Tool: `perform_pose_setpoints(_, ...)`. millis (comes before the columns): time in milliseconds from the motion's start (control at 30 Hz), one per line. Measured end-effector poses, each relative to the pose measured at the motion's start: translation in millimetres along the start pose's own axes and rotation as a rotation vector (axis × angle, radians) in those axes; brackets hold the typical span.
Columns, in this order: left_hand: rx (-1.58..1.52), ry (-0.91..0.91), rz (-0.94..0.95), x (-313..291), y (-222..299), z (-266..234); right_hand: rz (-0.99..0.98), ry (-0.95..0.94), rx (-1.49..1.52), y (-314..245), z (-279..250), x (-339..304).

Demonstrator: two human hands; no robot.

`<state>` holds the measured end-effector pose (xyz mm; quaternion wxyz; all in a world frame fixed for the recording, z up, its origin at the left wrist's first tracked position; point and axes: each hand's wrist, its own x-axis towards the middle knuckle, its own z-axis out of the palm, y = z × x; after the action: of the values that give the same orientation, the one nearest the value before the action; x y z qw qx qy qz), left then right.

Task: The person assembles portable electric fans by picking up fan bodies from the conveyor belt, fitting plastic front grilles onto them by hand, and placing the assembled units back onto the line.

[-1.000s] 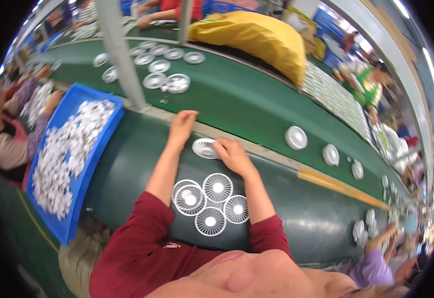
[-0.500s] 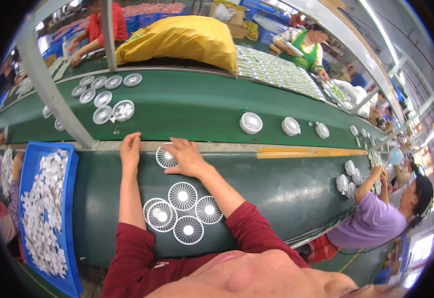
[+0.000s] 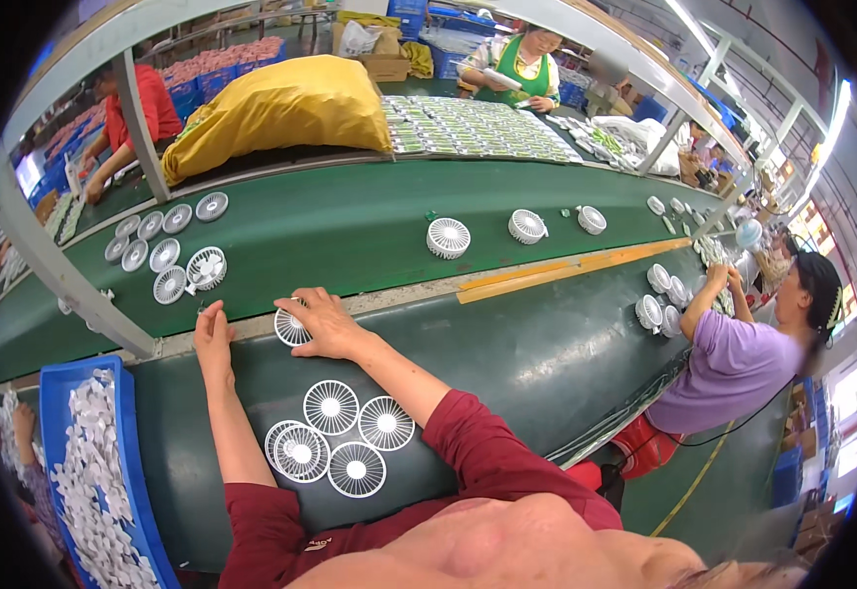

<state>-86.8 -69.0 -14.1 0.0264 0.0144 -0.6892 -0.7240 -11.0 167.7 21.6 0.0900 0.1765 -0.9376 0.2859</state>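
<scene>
My left hand [image 3: 214, 344] is at the far edge of the dark green worktop, its fingertips pinched together beside the conveyor belt. Tiny metallic parts [image 3: 201, 307] show right at those fingertips; whether they are between the fingers is too small to tell. My right hand [image 3: 325, 326] is closed over the right side of a round white fan grille [image 3: 288, 328], partly hiding it. That grille rests by the ledge between worktop and belt. Nearer me lie several more white fan grilles [image 3: 357, 469] in a cluster, with two overlapping at its left.
A blue tray [image 3: 126, 432] of small white parts stands at the left. On the green conveyor belt [image 3: 330, 236] are white discs [image 3: 164, 255] and fan heads [image 3: 448, 238]. A metal post [image 3: 65, 275] rises at left. A co-worker in purple [image 3: 738, 363] sits at right.
The whole view has turned, shifting the scene. My left hand has moved slightly left, to the tiny metallic parts. My right hand stays on its fan grille.
</scene>
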Motion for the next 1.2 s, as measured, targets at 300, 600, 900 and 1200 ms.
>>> perform_pose_setpoints(300, 0.709, 0.374, 0.273, 113.9, -42.4, -50.3, 0.036, 0.075, -0.094, 16.6, 25.1, -0.1)
perform_pose_setpoints(600, 0.902, 0.080, 0.326, 140.8, -30.6, -16.7, 0.091, 0.026, -0.064, 27.1, 15.1, -3.1)
perform_pose_setpoints(900, 1.079, 0.122, 0.063, 98.3, 13.1, 36.5, -0.028, 0.096, -0.139, 27.3, 24.7, 3.2)
perform_pose_setpoints(1200, 0.678, 0.116, 0.341, 72.1, 6.7, 51.1, -0.109, 0.331, 0.203, 15.7, 5.2, 10.9)
